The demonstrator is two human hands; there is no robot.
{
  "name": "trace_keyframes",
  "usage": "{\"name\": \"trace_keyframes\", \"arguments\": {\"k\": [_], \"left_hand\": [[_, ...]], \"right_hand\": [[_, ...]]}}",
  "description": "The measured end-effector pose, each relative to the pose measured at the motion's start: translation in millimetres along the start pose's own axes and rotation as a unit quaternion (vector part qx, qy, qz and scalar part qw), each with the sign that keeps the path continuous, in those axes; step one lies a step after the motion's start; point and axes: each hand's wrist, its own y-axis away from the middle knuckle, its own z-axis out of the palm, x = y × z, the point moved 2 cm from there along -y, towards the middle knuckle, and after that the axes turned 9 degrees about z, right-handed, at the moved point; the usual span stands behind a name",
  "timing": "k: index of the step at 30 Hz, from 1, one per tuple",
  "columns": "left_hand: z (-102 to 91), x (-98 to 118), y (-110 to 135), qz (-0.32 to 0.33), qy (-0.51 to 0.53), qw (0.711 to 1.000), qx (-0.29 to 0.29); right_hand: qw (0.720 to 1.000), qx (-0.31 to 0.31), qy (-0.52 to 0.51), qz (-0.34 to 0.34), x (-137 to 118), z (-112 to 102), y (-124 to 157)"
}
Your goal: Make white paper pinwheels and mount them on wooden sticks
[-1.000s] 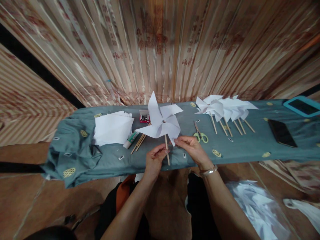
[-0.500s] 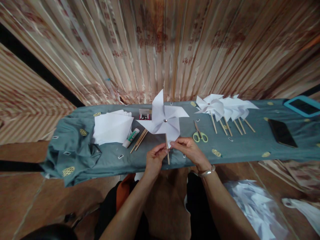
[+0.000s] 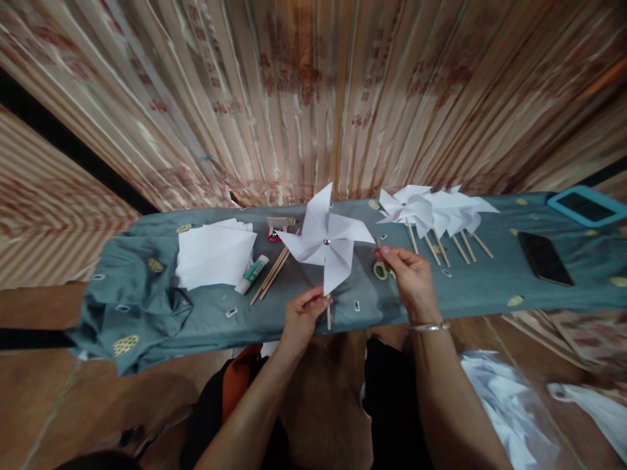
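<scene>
A white paper pinwheel (image 3: 326,228) with a silver pin at its centre faces up above the table. My left hand (image 3: 304,316) is closed round its thin wooden stick, just under the lowest blade. The stick's lower end sticks out below the fingers. Close to the right blade's tip is my right hand (image 3: 409,274), its thumb and fingertips drawn together. Whether they grip the paper there is too small to tell. Behind that hand lie the green-handled scissors (image 3: 380,270), partly covered by it.
On the grey-green cloth (image 3: 313,313) lie a stack of white paper (image 3: 215,254), a glue stick (image 3: 251,274), loose wooden sticks (image 3: 273,274) and a small red box of pins (image 3: 277,233). Several finished pinwheels (image 3: 409,209), a black phone (image 3: 545,258) and a blue-framed device (image 3: 585,205) are at right.
My right hand has left the lowest blade and moved right and up, to the right blade's tip. The pinwheel has turned slightly clockwise. My left hand still grips the stick.
</scene>
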Motion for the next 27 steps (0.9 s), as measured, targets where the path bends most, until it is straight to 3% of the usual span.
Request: {"name": "trace_keyframes", "arguments": {"k": [2, 5, 13, 27], "left_hand": [[1.1, -1, 0, -0.009, -0.004, 1.000, -0.009], [3.4, -3, -1, -0.014, -0.009, 0.999, -0.029], [8.0, -6, -7, -0.032, -0.003, 0.999, -0.039], [7.0, -9, -23, 0.025, 0.018, 0.999, 0.013]], "right_hand": [[0.999, 0.029, -0.015, -0.024, -1, -1, -3], [0.999, 0.018, -0.015, -0.047, -2, 2, -5], [0.999, 0.041, -0.019, -0.025, 5, 3, -14], [0.995, -0.091, 0.023, 0.042, 5, 25, -3]]}}
